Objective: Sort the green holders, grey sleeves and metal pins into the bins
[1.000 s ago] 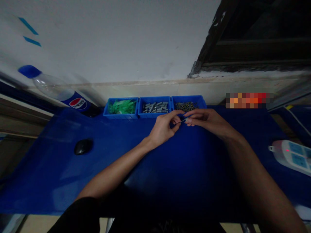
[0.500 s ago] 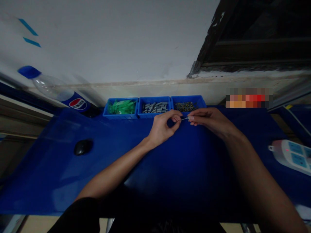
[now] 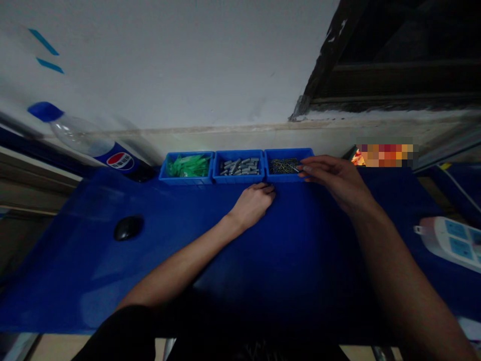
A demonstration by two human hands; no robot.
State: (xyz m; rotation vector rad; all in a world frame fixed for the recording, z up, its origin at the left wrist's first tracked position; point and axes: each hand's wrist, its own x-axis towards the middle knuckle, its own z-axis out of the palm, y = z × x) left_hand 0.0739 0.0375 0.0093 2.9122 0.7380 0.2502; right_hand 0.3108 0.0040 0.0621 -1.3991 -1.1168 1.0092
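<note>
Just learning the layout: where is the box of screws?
In the head view, the box of screws is the rightmost of three, by the right hand.

On my feed I can't see under the curled left hand, identify the tiny sliver in the right hand, or make out the pixelated far-right object and edge-cropped socket block.

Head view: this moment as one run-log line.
left hand: curled over blue tabletop, grip hidden | right hand: pinching small piece by screw bin | middle bin: grey cylinders | left bin: green pieces
</note>
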